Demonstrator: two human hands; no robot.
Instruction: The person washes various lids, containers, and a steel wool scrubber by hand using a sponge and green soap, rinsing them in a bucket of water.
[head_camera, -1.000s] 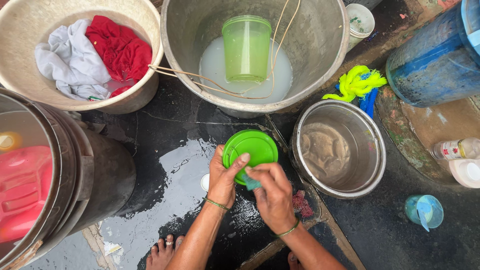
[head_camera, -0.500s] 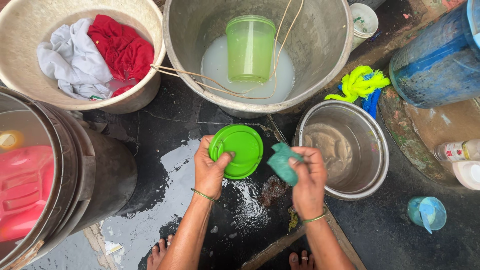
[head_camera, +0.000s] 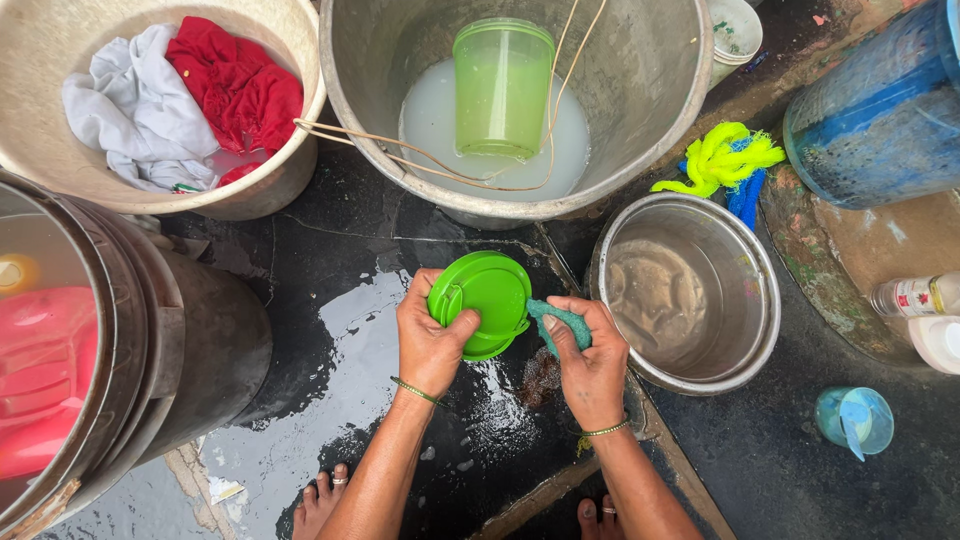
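Note:
My left hand (head_camera: 428, 338) grips a round green plastic lid (head_camera: 486, 296) by its left side, holding it over the wet black floor. My right hand (head_camera: 590, 362) pinches a teal scrubbing sponge (head_camera: 557, 322) whose tip touches the lid's right rim. A steel pot (head_camera: 688, 290) with murky water stands just right of my right hand. Behind the lid a big metal basin (head_camera: 640, 100) holds milky water and a green plastic container (head_camera: 502, 90).
A beige tub (head_camera: 60, 60) with white and red cloth sits at top left. A large steel drum (head_camera: 120, 330) with a pink object fills the left. A blue barrel (head_camera: 880, 110), yellow scrubber (head_camera: 722, 155), bottle (head_camera: 915, 296) and blue cup (head_camera: 851, 420) stand right.
My right hand first pulled the sponge away to the right, then brought it back against the lid's edge. My left hand shifted the lid slightly left and turned it.

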